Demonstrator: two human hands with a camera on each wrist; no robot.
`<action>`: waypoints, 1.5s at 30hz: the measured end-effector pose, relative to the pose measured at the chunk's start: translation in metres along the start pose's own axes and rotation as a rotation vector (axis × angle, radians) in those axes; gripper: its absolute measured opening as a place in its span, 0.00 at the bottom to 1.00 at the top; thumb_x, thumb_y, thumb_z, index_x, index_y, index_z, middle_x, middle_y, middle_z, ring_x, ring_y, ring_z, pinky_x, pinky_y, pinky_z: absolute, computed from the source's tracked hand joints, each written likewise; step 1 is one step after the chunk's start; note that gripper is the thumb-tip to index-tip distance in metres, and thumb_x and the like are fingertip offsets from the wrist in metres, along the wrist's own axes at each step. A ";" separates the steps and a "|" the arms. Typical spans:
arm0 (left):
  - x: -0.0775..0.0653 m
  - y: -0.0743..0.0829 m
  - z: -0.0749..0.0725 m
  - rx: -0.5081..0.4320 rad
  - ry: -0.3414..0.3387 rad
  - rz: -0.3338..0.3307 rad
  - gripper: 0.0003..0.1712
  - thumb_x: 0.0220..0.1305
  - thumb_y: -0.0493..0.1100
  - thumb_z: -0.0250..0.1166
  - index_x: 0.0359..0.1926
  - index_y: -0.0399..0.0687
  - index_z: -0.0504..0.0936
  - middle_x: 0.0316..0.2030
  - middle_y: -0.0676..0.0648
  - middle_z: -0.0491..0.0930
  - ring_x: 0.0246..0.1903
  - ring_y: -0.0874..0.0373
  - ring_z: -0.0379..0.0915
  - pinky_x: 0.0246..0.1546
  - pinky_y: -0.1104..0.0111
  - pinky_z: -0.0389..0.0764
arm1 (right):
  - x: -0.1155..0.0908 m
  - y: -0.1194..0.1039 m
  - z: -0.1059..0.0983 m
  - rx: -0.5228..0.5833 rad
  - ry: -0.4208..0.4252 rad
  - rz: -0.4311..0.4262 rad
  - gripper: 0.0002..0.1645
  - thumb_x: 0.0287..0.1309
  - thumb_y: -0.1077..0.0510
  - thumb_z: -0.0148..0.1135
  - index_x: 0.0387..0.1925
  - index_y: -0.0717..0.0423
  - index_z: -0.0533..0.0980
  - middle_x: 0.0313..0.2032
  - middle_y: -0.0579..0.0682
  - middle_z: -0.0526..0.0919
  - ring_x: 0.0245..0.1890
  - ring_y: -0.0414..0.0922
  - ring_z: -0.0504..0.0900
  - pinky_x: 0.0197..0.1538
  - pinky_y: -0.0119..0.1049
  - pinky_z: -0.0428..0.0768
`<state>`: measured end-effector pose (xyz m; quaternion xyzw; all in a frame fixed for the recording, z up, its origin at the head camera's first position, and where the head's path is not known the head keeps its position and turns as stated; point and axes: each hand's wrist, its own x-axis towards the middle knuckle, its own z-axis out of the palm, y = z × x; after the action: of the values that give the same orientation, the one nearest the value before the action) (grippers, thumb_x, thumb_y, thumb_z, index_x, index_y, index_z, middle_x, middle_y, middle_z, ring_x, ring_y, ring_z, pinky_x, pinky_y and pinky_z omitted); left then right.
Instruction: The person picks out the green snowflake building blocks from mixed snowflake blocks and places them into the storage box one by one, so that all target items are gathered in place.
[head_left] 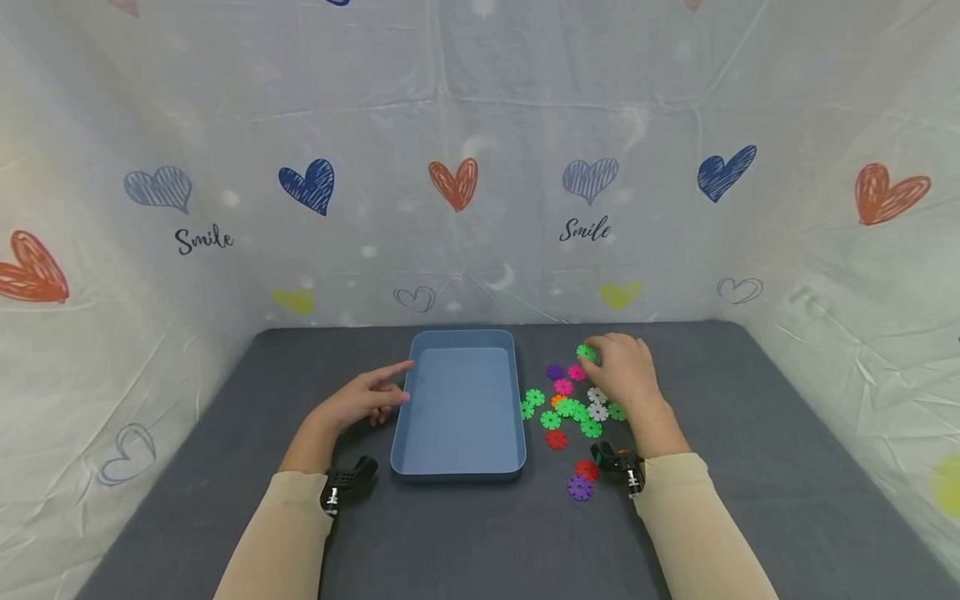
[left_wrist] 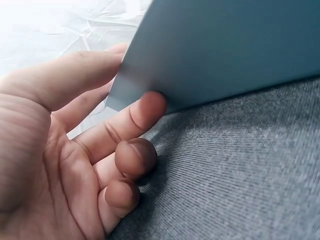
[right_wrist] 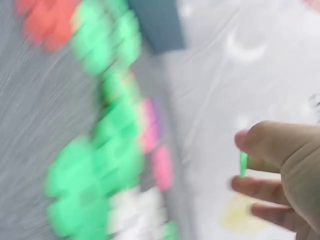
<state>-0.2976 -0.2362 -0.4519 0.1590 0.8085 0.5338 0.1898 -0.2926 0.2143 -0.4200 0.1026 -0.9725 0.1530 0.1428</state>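
- Right hand (head_left: 622,367): thumb and fingertips clamped on a green disc (head_left: 586,352); its lower fingers are spread apart from one another in the right wrist view.
- The green disc is at the far end of the scattered discs, seen edge-on against the white sheet (head_left: 510,225) in the right wrist view.
- Left hand (head_left: 360,398): index finger stretched to the tray's left side, thumb apart from it and also touching there; the other 3 fingers are bent loosely. Whether the middle fingertip touches the tray, I cannot tell.
- Tray (head_left: 461,408): blue, flat on the grey table (head_left: 465,533), between the hands.
- Right of the tray lie 2 white discs (head_left: 597,412), 2 pink discs (head_left: 563,387), an orange disc (head_left: 559,401) and several other green discs (head_left: 551,420).
- Nearer the person: 2 red discs (head_left: 556,439) and a purple disc (head_left: 580,488); another purple disc (head_left: 555,372) lies beyond, by the pink ones.
- Each wrist wears a black camera (head_left: 348,478).
- Hearts (head_left: 453,183) and 2 "Smile" prints (head_left: 586,229) mark the sheet.
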 end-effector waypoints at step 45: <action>0.001 0.004 0.002 0.050 -0.033 -0.019 0.46 0.70 0.46 0.69 0.81 0.49 0.55 0.33 0.47 0.85 0.32 0.51 0.77 0.32 0.59 0.77 | -0.043 -0.181 0.060 0.697 -0.461 -0.233 0.18 0.66 0.62 0.67 0.57 0.60 0.83 0.29 0.40 0.85 0.24 0.34 0.73 0.33 0.31 0.72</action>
<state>-0.2975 -0.2328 -0.4486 0.1648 0.8199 0.5088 0.2042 -0.2229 0.0332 -0.4394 0.2851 -0.8510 0.4283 -0.1050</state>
